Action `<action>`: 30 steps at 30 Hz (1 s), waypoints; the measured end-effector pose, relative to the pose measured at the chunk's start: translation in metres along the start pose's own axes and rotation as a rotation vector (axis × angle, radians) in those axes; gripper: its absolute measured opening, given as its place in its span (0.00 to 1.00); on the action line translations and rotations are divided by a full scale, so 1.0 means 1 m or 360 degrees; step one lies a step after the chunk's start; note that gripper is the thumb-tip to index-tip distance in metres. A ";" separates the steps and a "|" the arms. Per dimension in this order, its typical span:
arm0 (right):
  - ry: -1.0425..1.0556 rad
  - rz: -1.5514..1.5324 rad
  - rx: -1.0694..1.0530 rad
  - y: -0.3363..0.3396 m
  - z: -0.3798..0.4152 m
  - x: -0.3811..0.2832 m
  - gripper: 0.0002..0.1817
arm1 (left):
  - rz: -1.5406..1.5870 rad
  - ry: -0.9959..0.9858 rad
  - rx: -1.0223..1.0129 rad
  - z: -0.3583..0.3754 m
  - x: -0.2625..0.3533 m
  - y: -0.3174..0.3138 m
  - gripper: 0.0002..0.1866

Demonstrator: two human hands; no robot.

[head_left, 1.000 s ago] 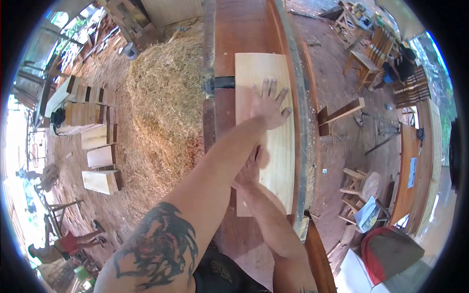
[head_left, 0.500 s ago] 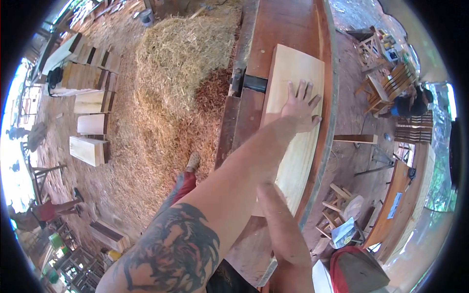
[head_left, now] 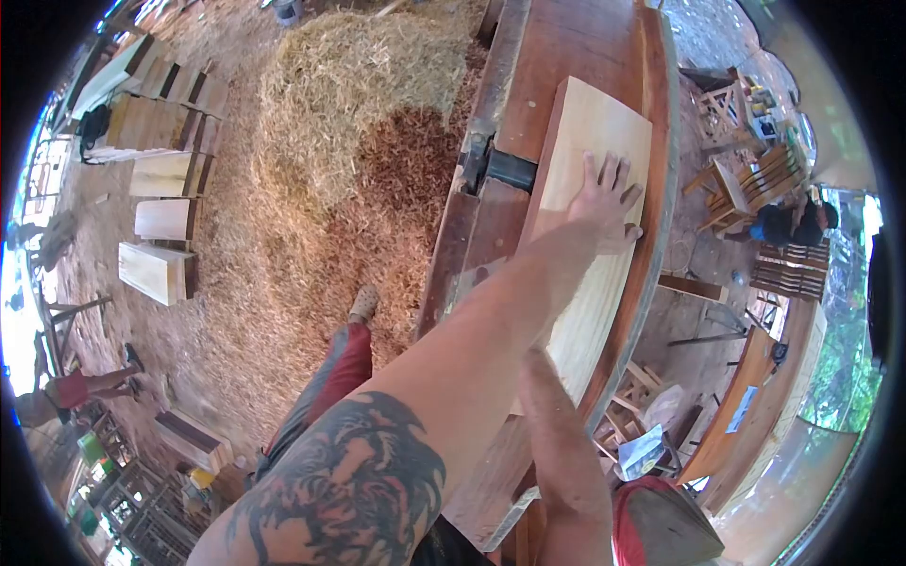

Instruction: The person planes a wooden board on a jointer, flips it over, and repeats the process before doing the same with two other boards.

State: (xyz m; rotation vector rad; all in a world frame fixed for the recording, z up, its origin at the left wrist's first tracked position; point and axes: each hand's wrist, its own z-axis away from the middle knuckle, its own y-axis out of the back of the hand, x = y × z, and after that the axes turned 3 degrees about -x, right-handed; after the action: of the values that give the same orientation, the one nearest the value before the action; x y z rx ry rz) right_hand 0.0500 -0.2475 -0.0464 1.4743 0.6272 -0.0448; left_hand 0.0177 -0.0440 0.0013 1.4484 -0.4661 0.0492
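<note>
A pale, thick wooden board (head_left: 576,127) lies lengthwise on the reddish bed of a long jointer-like machine (head_left: 571,42), against the wooden fence (head_left: 661,85) on its right. My left hand (head_left: 604,200) rests flat on top of the board, fingers spread and pointing away from me. Beside the board's left edge, a dark cylinder (head_left: 512,171) shows in the gap between the two bed sections. My right forearm (head_left: 563,443) reaches up from below toward the board's near end. Behind my left forearm, my right hand is hidden.
Wood shavings (head_left: 321,141) are heaped left of the machine. Cut wooden blocks (head_left: 156,272) stand in a row farther left. A person's legs (head_left: 104,382) show at far left; another person (head_left: 793,224) is at far right near wooden chairs (head_left: 741,193). A long plank (head_left: 727,406) lies at right.
The board and my left hand have moved a little forward along the bed, past the dark cylinder. My view has shifted, so the machine sits farther right.
</note>
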 end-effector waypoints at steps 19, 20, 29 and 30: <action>-0.0088 0.0421 -0.0204 0.029 -0.079 -0.016 0.50 | -0.0061 -0.0215 0.0105 -0.013 -0.085 0.008 0.38; -0.0080 0.0417 -0.0197 0.031 -0.081 -0.016 0.50 | -0.0078 -0.0200 0.0101 -0.014 -0.088 0.008 0.38; -0.0050 0.0384 -0.0105 0.031 -0.110 -0.008 0.50 | -0.0223 -0.0170 0.0117 -0.046 -0.096 0.013 0.37; -0.0050 0.0377 -0.0100 0.031 -0.113 -0.008 0.50 | -0.0219 -0.0167 0.0114 -0.049 -0.097 0.014 0.37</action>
State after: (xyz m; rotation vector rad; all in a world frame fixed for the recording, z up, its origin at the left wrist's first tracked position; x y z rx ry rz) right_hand 0.0145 -0.1407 -0.0109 1.4753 0.4220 0.1343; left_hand -0.0612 0.0285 -0.0199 1.5554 -0.4526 -0.1217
